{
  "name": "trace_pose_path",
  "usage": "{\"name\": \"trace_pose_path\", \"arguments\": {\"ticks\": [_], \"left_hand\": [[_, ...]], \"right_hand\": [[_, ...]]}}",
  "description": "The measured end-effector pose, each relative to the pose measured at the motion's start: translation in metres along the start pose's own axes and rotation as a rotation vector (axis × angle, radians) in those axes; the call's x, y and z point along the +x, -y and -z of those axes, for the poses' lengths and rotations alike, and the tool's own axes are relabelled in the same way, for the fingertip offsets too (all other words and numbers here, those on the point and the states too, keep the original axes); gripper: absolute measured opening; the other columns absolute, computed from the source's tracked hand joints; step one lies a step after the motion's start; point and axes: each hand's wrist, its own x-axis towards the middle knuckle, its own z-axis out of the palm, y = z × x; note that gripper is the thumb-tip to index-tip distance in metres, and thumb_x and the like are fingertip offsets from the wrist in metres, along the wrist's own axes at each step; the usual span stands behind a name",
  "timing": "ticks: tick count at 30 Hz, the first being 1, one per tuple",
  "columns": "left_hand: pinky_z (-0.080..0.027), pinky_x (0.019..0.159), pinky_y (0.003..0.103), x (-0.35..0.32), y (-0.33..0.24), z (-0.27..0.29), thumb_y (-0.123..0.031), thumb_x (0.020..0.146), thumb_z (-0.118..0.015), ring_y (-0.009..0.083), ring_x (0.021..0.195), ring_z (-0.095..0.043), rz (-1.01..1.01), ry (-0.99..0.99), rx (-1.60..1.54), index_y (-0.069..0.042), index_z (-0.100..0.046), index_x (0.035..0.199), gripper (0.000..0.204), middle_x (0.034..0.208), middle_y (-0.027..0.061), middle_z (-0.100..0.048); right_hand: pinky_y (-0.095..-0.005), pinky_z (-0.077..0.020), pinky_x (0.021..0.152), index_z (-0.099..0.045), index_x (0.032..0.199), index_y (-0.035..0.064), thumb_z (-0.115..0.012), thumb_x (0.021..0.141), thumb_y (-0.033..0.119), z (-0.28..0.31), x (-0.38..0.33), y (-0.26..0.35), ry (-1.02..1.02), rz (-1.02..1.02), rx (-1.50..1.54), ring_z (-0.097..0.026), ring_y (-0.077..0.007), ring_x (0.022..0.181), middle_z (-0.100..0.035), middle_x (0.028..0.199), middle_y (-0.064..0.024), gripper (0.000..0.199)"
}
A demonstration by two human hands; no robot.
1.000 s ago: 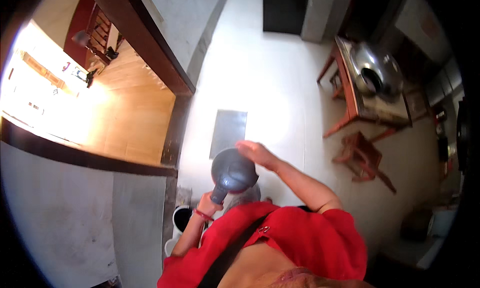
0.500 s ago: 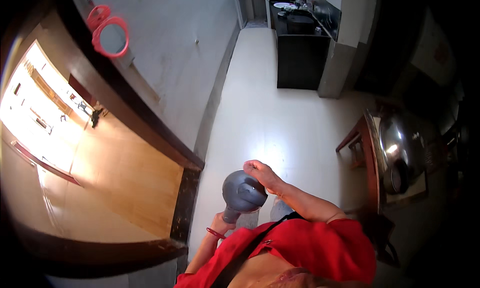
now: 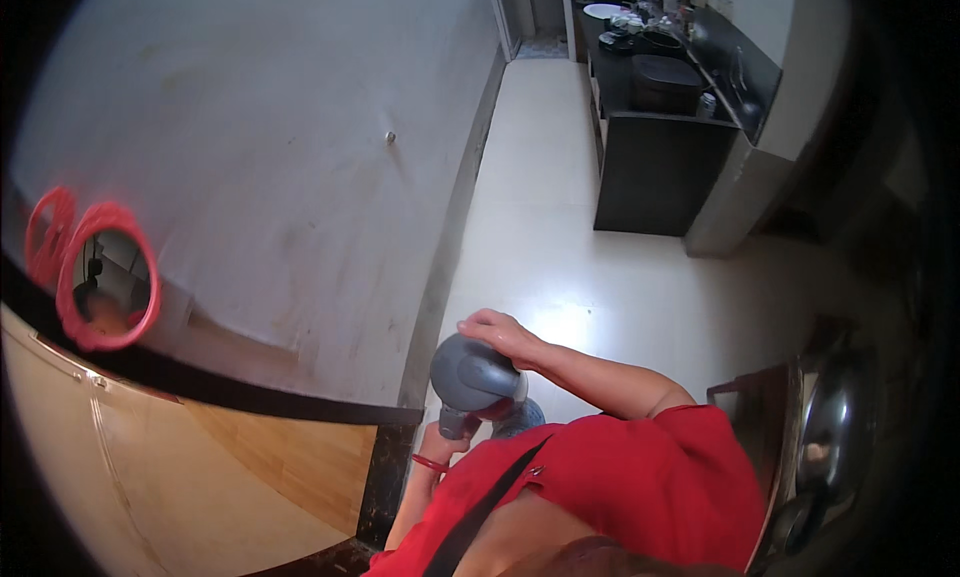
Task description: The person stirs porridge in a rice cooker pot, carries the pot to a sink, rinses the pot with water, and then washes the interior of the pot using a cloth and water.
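Note:
In front of my red top is a dark grey, glossy, round-bodied vessel [image 3: 468, 370] with a thick neck or handle at its lower left. Its exact kind does not show. My left hand [image 3: 440, 443], with a red bangle at the wrist, is closed around that lower part; some of its fingers are hidden. My right hand [image 3: 500, 335] reaches across from the right and grips the vessel's far upper edge, fingers close together. A patterned grey-blue patch below the vessel is partly covered by it.
A pink-framed mirror [image 3: 108, 277] hangs on the grey wall at left, above a doorway edge [image 3: 250, 395]. Ahead right stands a black counter [image 3: 655, 172] bearing kitchenware. A table with a shiny metal pan [image 3: 832, 417] stands close at my right. Pale floor [image 3: 530, 177] runs forward between them.
The view has turned left and shifted forward: the mirror sits lower and the counter looks larger. Both hands still hold the grey vessel, now tilted slightly differently and a little further left.

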Motion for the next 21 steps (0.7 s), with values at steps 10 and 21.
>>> {"name": "trace_pose_path", "arguments": {"ticks": [10, 21], "left_hand": [[-0.042, 0.054, 0.027, 0.325, -0.112, 0.055, -0.004, 0.053, -0.062, 0.0108, 0.058, -0.054, 0.002, 0.043, 0.199, -0.001, -0.058, 0.065, 0.013, 0.060, 0.0057, -0.058], [-0.041, 0.054, 0.026, 0.658, -0.284, 0.035, -0.002, 0.052, -0.060, 0.0105, 0.057, -0.052, -0.093, 0.168, 0.135, -0.002, -0.056, 0.062, 0.011, 0.059, 0.0018, -0.055]], "right_hand": [[-0.0261, -0.0396, 0.058, -0.053, 0.078, -0.0013, -0.059, 0.075, 0.038, 0.159, 0.265, 0.088, -0.135, 0.042, 0.097, -0.046, -0.0124, 0.068, -0.051, 0.075, -0.0067, 0.040], [-0.0275, -0.0403, 0.057, -0.055, 0.079, -0.0044, -0.058, 0.076, 0.035, 0.394, 0.494, 0.211, -0.222, 0.126, 0.134, -0.048, -0.0130, 0.066, -0.053, 0.073, -0.0081, 0.040]]}}
